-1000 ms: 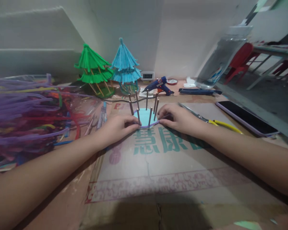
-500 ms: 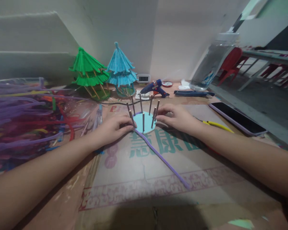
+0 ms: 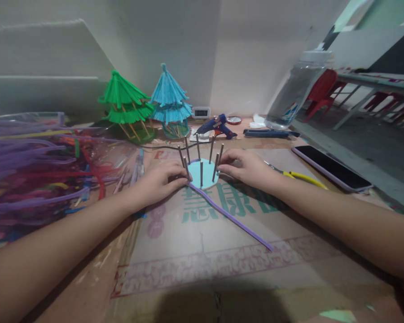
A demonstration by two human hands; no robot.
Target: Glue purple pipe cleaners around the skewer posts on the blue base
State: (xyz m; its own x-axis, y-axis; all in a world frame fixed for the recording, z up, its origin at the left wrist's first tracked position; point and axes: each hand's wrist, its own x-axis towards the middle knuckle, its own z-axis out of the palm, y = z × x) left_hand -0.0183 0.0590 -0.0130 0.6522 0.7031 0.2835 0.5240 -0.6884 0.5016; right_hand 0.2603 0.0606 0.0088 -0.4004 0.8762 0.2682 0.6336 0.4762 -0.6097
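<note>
My left hand (image 3: 168, 180) is pinching the purple strip (image 3: 234, 218) at 8 o'clock on the turquoise disc (image 3: 208, 174). Edging is showing near 11; front rim is apparently awaiting wrapping, tail trailing toward 4. 8 sticks (image 3: 201, 173) are standing. My right hand (image 3: 244, 168) is bracketing 3, grip unclear.

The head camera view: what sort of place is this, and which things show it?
Probably a craft workspace: a glue gun lies behind a pale blue disc ringed with sticks, and a heap of coloured pipe cleaners lies to the left. School or workshop, I cannot tell.
</note>
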